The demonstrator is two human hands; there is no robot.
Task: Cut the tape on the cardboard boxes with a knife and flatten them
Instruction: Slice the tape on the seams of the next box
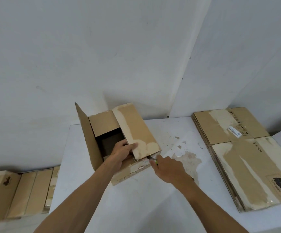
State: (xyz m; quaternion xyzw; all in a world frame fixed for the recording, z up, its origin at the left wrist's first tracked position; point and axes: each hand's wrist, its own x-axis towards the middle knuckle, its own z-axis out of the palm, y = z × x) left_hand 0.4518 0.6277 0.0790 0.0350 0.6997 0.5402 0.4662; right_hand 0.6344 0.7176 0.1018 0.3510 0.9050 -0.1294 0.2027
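Head view: an open cardboard box (119, 140) sits mid-surface, its near right flap (136, 132) pinched in the left hand's (121, 153) grip. Just right of that grip, the right hand (167, 167) closes around a knife (153, 159), blade at the box's near corner. Farther right, well apart, lies a stack of flattened boxes (242, 158); far left, below the white surface (153, 199), more cardboard (18, 192).

1 head-worn view looks forward and down, close over a white rectangular table (153, 199) against white walls (69, 56).
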